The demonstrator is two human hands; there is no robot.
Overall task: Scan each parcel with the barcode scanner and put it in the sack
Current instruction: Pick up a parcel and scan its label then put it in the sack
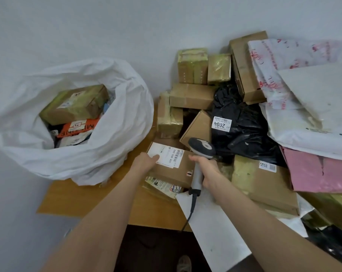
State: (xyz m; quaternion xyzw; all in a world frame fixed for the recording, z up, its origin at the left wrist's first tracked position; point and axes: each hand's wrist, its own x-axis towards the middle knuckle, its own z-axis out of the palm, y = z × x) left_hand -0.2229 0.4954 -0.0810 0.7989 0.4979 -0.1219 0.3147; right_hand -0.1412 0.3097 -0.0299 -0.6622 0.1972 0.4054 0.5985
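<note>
The left hand (pixel 145 160) holds the box (pixel 172 171) by its 9 o'clock edge. Its thumb lies flat on the label (pixel 166 156) and the other fingers are hidden, probably steadying the barcode face-up. The right hand (pixel 207 171) has its fingers wrapped round the handle of the scanner (pixel 201 149), whose head hangs over the box's 2 o'clock corner, so scanning looks like the step in hand. The sack (pixel 107 134) gapes at 10 o'clock, part-filled and near for the drop. More parcels (pixel 193 95) heap from 12 to 4 o'clock. They lie on a wooden tabletop (pixel 87 195) against a plain pale wall (pixel 107 26).
</note>
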